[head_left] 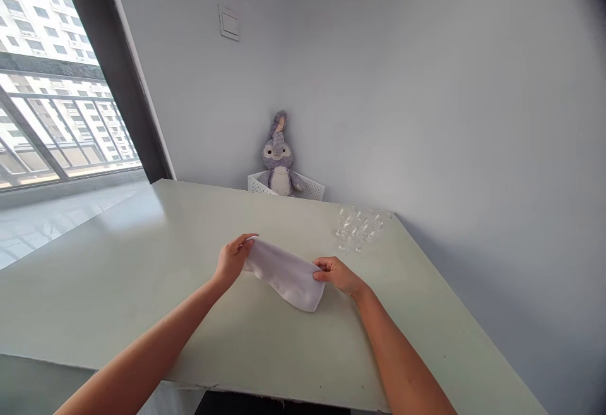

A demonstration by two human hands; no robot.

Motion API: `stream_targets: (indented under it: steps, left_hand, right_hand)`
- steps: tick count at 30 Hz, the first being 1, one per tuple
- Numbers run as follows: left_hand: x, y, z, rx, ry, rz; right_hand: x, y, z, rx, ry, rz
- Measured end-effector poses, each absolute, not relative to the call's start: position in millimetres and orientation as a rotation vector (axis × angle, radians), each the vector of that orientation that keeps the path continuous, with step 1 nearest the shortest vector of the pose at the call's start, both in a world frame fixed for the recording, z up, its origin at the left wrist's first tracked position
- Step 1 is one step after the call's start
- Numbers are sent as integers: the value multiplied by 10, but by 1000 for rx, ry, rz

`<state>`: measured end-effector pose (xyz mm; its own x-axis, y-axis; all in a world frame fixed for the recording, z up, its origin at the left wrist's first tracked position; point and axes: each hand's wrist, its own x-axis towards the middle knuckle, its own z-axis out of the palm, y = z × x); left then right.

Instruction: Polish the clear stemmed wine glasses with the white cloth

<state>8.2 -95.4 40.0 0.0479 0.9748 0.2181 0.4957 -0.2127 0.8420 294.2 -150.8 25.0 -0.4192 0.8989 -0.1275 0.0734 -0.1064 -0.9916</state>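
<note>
A pale lilac-white cloth [284, 271] is stretched between my two hands over the middle of the table, its lower edge hanging in a loose curve. My left hand [233, 258] pinches its upper left corner between thumb and fingers. At the right end, my right hand [337, 273] grips the upper corner the same way. Several clear stemmed glasses [358, 225] stand close together beyond my right hand, near the table's back right corner.
The pale green table [142, 276] has its front edge below my forearms. Behind its far edge, a purple plush toy [279, 162] sits in a white perforated basket [310, 189]. Walls rise behind and to the right; a window is at left.
</note>
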Motion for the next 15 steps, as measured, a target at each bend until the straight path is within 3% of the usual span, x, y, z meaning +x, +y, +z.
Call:
stream_targets:
  steps: [7, 15]
  left_hand:
    - [98, -843, 627, 1811, 1500, 1181]
    - [341, -242, 914, 2225, 1467, 641]
  right_hand:
    - [2750, -1587, 284, -1104, -1643, 1724]
    - [2576, -1669, 317, -916, -1741, 1908]
